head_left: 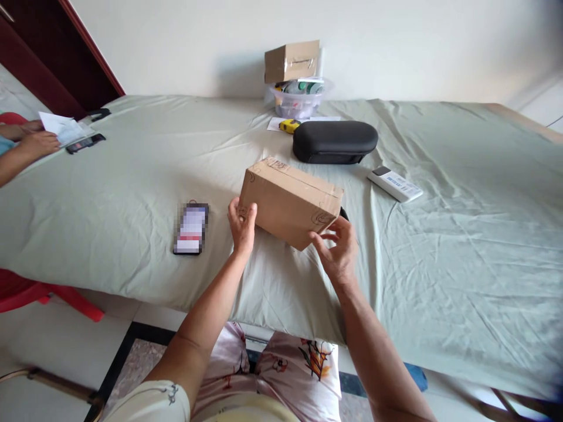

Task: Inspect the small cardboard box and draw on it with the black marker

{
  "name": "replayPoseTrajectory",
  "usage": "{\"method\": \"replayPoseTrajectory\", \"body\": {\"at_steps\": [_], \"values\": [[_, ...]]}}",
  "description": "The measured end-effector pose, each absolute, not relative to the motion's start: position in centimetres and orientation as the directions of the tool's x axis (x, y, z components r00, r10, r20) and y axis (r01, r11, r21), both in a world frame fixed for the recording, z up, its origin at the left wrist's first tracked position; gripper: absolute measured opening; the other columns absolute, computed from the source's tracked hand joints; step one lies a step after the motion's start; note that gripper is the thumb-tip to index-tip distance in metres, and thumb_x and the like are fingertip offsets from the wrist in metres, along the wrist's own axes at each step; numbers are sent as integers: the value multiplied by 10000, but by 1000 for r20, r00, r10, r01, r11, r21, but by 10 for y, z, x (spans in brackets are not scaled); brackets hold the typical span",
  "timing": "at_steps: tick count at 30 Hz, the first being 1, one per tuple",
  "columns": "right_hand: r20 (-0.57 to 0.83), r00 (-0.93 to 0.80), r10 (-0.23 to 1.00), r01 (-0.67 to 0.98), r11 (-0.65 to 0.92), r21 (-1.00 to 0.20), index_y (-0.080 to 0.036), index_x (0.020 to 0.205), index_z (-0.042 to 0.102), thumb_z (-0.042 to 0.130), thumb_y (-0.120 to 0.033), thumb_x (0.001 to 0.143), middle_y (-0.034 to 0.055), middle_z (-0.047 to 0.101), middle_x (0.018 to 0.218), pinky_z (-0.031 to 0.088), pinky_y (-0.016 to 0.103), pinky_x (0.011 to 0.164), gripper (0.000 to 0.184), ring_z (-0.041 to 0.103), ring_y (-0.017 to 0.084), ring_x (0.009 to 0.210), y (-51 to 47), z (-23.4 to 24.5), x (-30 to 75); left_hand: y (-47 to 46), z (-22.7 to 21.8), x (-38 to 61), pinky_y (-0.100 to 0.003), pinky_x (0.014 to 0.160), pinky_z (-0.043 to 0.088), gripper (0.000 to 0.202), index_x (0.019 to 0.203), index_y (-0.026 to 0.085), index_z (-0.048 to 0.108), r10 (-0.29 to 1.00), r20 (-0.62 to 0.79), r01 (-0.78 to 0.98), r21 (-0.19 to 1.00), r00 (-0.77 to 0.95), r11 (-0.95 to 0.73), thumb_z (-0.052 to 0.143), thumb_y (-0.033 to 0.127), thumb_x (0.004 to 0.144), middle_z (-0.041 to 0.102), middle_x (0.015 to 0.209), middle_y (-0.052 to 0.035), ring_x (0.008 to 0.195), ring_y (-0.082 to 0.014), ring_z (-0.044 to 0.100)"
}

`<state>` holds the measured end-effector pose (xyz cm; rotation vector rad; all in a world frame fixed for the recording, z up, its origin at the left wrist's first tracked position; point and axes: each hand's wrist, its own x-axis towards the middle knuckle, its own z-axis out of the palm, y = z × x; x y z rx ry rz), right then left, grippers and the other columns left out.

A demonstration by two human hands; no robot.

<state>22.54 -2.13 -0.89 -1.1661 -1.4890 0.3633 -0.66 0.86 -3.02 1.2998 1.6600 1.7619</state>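
Observation:
A brown cardboard box (290, 202) with dark pen-like marks near its corners is held tilted between both hands, over the near middle of the cloth-covered table. My left hand (242, 225) grips its left end, thumb on the near face. At the lower right corner, my right hand (338, 246) grips the box with the thumb in front and the fingers partly hidden behind. Something black (344, 214) shows just behind the right fingers; I cannot make out what it is. Whether the box's underside touches the cloth is unclear.
A black hard case (335, 142) lies behind the box, near a yellow tape measure (289, 125). A plastic basket (299, 105) carries another carton (292, 61). A white device (394, 184) lies right, a phone (191, 228) left. Another person's hands (39, 140) hold paper at far left.

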Motion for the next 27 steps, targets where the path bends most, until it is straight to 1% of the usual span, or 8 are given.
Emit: {"method": "replayPoseTrajectory", "body": {"at_steps": [2,7,10,13,15,19,24,27], "values": [[594,203,778,406,485,-774,-245,1291,637,804,-648,836,117,738,1217,684,408,741,631,768,245,984,-20,-8,231,3,-22,-5,-381,1034,593,618,1530,231,417,774,334,248,940,-538,-233,548,589,1044,607,1426,-181,1242,-234,688],[554,189,811,317,483,-816,-307,1545,466,803,-671,830,120,758,1275,677,371,639,870,801,235,860,-20,-8,240,-6,-9,-3,-328,962,605,594,1554,267,413,693,444,387,887,-569,-251,454,611,1071,562,1435,-164,1219,-212,663],[524,175,833,371,438,-819,-251,1351,651,746,-649,893,99,794,1158,682,375,627,614,790,226,803,-21,-7,239,-5,-5,-6,-335,990,609,707,1660,302,266,669,513,439,848,-538,-296,442,644,1067,495,1542,-186,1331,-229,634],[462,270,845,304,381,-873,-233,1220,665,701,-690,910,43,799,961,651,321,559,553,745,176,691,-20,-7,233,-2,-1,-6,-343,1028,606,869,1721,309,28,709,521,411,844,-475,-345,443,682,1054,407,1655,-221,1394,-239,628],[395,304,867,209,344,-915,-229,1195,632,684,-727,903,23,790,882,620,283,515,579,729,158,646,-18,-7,229,-3,-1,0,-354,1046,600,880,1717,291,61,766,512,356,850,-389,-388,446,704,1042,420,1662,-227,1392,-247,639],[271,277,922,65,263,-963,-227,1143,575,684,-773,876,-4,758,749,571,260,470,617,739,173,576,-15,-4,226,-12,-8,20,-422,1057,602,823,1623,225,328,866,463,226,879,-192,-420,588,678,987,602,1498,-216,1306,-281,685],[205,197,959,1,209,-978,-251,1074,518,716,-785,844,-30,745,697,555,269,492,613,744,184,554,-19,2,224,-21,-9,30,-438,1209,510,1030,1693,248,128,882,442,267,880,-163,-392,726,578,922,453,1671,-209,1498,-288,557],[189,162,968,20,188,-982,-262,1051,487,702,-791,849,-38,737,702,547,275,515,606,745,182,576,-24,4,220,-22,-6,27,-458,1238,484,1061,1679,235,155,869,450,287,877,-205,-386,778,559,883,457,1675,-212,1528,-307,527]]}}
